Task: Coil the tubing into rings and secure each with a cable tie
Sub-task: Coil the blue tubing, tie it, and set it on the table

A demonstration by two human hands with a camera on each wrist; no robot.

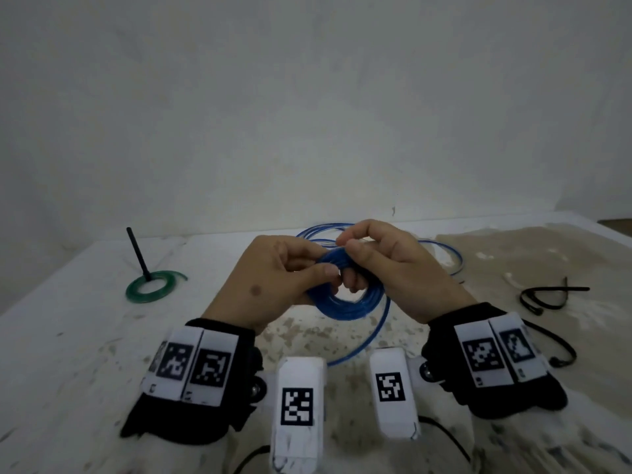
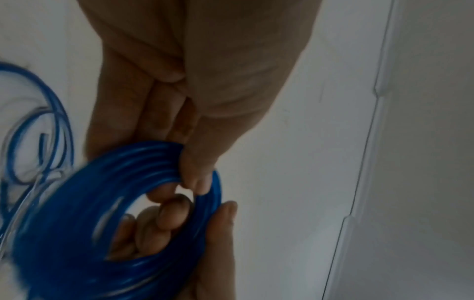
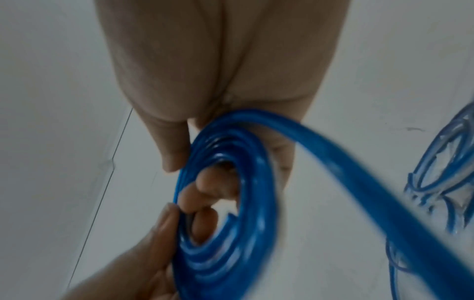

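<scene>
Both hands hold the blue tubing coil [image 1: 345, 295] just above the table [image 1: 85, 330], well right of the tied green tubing ring [image 1: 150, 288]. The left hand [image 1: 273, 278] pinches its rim, thumb over, fingers through; the right hand [image 1: 386, 265] grips the top. Light, springy, slick: clamp across all turns, or they likely fan loose. Loose black cable ties [image 1: 547, 297] lie farther right

A plain pale wall [image 1: 307, 97], evenly and dimly lit, rises behind a white table [image 1: 68, 336] whose far edge meets it. The table's surface is worn and mottled, with a large tan patch [image 1: 513, 254] where the white coating is gone on the right side. A thin dark mark [image 1: 393, 210] shows on the wall just above the table.
</scene>
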